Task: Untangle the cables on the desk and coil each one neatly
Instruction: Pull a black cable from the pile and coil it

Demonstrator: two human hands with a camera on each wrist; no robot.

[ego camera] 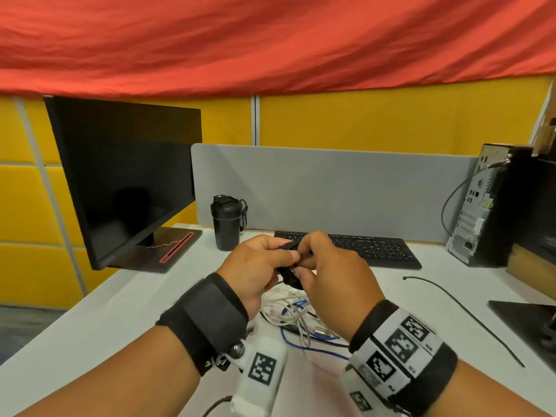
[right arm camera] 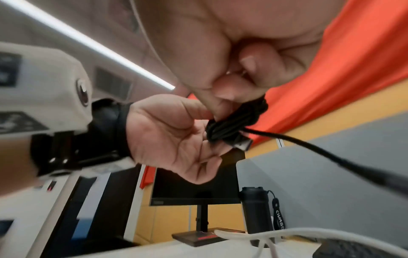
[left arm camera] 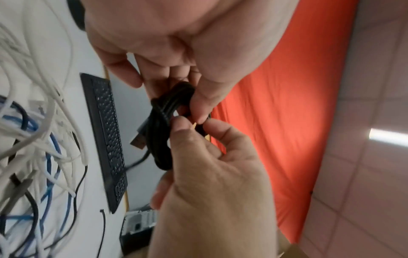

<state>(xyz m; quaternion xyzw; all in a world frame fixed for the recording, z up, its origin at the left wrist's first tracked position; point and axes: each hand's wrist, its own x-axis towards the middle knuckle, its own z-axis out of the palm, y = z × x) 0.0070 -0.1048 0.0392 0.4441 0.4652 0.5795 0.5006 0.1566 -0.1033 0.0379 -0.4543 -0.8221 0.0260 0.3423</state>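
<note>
A black cable (ego camera: 289,274), wound into a short bundle, is held above the desk between both hands. My left hand (ego camera: 284,255) pinches one end of the bundle (left arm camera: 164,125) with thumb and fingers. My right hand (ego camera: 307,266) pinches a strand at its middle, thumb against forefinger. Its metal plug (left arm camera: 138,142) sticks out of the coil, and a loose black tail (right arm camera: 320,150) runs off from the bundle (right arm camera: 232,127). On the desk under the hands lies a tangle of white, blue and black cables (ego camera: 296,316).
A thin black cable (ego camera: 460,308) lies alone on the right of the white desk (ego camera: 105,320). Behind the hands are a black keyboard (ego camera: 370,246), a black tumbler (ego camera: 227,224), a monitor (ego camera: 126,176) at left and a PC tower (ego camera: 487,206) at right. A dark stand base (ego camera: 529,323) sits at the right edge.
</note>
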